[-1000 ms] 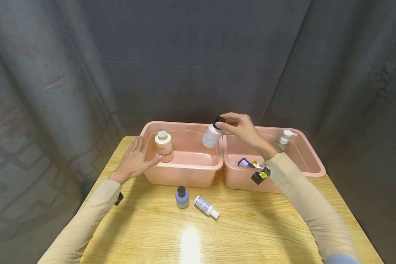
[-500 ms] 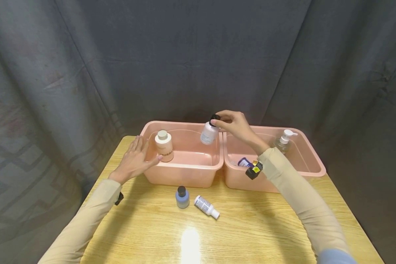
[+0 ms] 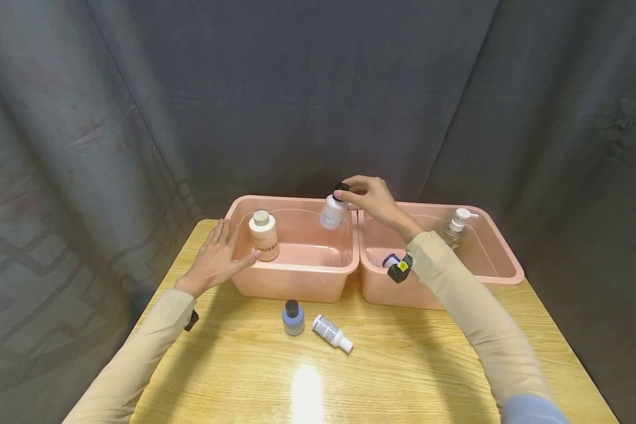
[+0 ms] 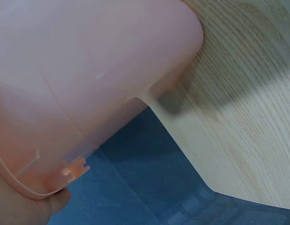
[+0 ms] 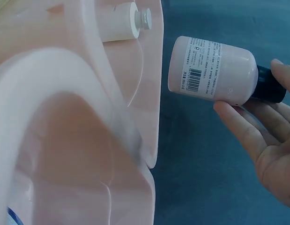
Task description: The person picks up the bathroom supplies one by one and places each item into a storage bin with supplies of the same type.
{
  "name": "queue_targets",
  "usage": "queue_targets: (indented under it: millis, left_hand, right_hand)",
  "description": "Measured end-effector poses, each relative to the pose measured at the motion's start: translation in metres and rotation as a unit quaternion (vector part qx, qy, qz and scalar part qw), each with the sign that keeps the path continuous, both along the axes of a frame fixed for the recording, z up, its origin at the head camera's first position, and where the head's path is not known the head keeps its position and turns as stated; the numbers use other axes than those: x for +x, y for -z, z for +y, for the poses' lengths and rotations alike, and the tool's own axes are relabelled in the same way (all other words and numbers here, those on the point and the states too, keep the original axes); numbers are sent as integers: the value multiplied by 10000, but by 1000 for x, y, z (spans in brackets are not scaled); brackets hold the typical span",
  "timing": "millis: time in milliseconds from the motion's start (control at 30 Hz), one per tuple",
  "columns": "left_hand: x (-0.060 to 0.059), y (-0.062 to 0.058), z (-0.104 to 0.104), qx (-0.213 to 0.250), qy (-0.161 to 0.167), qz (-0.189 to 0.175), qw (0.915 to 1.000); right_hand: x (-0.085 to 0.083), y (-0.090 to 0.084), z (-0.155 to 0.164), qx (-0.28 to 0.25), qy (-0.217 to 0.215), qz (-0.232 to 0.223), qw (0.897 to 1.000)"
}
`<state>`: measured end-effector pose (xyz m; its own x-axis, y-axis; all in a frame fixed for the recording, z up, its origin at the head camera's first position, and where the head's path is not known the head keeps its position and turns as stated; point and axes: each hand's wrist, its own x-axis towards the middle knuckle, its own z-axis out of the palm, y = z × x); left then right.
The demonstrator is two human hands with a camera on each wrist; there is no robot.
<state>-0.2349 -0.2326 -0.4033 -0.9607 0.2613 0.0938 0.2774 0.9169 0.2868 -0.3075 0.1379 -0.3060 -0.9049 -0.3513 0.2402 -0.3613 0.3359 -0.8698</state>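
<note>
My right hand (image 3: 373,197) pinches the black cap of a small pale pink bottle (image 3: 331,213). The bottle hangs tilted over the right part of the left pink bin (image 3: 291,282); a printed label with a barcode faces the right wrist camera. My left hand (image 3: 214,257) rests at that bin's left end, fingers spread along the rim, close to a tall cream bottle (image 3: 265,237) standing inside. In the left wrist view, part of the left hand (image 4: 23,206) shows at the bin's rim.
A second pink bin (image 3: 495,259) adjoins on the right, holding a clear pump bottle (image 3: 453,232) and a dark blue container (image 3: 390,260), partly hidden by the wrist camera. In front, a blue bottle (image 3: 294,321) stands and a white bottle (image 3: 331,334) lies on the wooden table (image 3: 233,371).
My right hand has moved a little to the left with the pale pink bottle, farther over the left bin. The left hand has stayed in place.
</note>
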Motion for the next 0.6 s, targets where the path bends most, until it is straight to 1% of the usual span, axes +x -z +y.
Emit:
queue_targets:
  millis: [167,367,600]
  left_hand:
    - [0,0,0,-4,-6,-2,10000]
    - [1,0,1,-15,-14,25,10000]
    - [1,-1,0,-26,-31,-6,10000]
  right_hand:
    - [-4,3,-1,36,36,-99,9999]
    - [-9,7,-3,-40,13,-222,9997]
    - [-14,9,-7,152,93,-274,9995]
